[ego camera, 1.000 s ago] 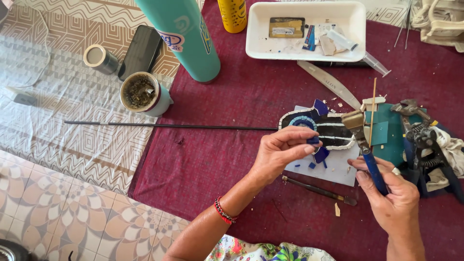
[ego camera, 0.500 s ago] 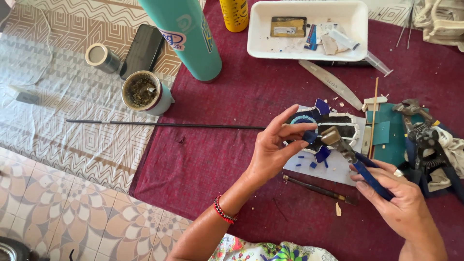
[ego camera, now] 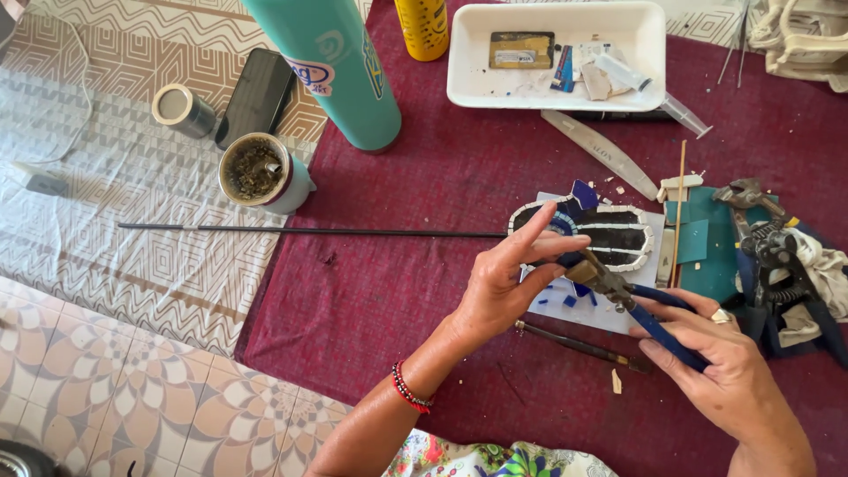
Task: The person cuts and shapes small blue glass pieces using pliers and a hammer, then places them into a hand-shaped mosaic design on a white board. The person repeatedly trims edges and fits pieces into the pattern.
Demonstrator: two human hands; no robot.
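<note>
Both hands busy: right [ego camera: 707, 362] grips blue-handled nippers [ego camera: 618, 287], left [ego camera: 512, 278] pinches a blue tile chip [ego camera: 570, 259].

2 hands: left hand [ego camera: 503, 287], right hand [ego camera: 720, 367]. 1 blue-handled nippers [ego camera: 632, 300], 1 white tray [ego camera: 649, 62], 1 teal bottle [ego camera: 331, 71], 1 phone [ego camera: 256, 93], 1 tape roll [ego camera: 181, 108].

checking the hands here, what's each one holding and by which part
Right hand holds blue-handled nippers by the handles. Left hand pinches something small at the nippers' head between its fingertips; what it is cannot be told.
</note>
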